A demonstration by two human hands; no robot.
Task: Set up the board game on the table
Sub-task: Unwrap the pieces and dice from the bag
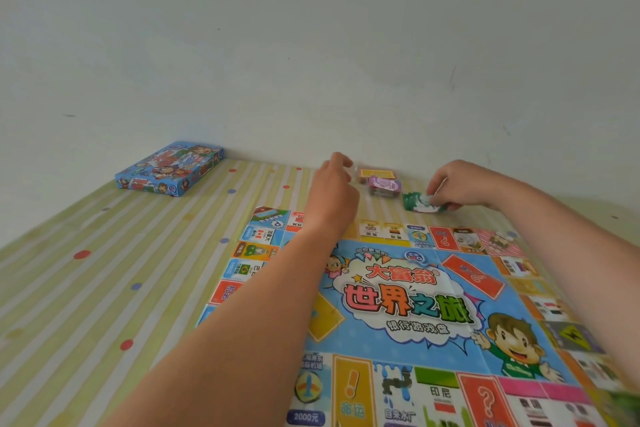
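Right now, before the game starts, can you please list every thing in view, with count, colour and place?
game board: 1, mostly blue, flat on the table, near side
game box: 1, blue, far left, by the wall
card stack: 1, orange, beyond the game board's far edge
purple bundle: 1, purple, just before the card stack
green bundle: 1, green and white, right of the purple bundle
table: 1, green-yellow stripes with dots, under everything
wall: 1, white, behind the table
left hand: 1, beside the card stack, grip unclear
right hand: 1, grips the green bundle
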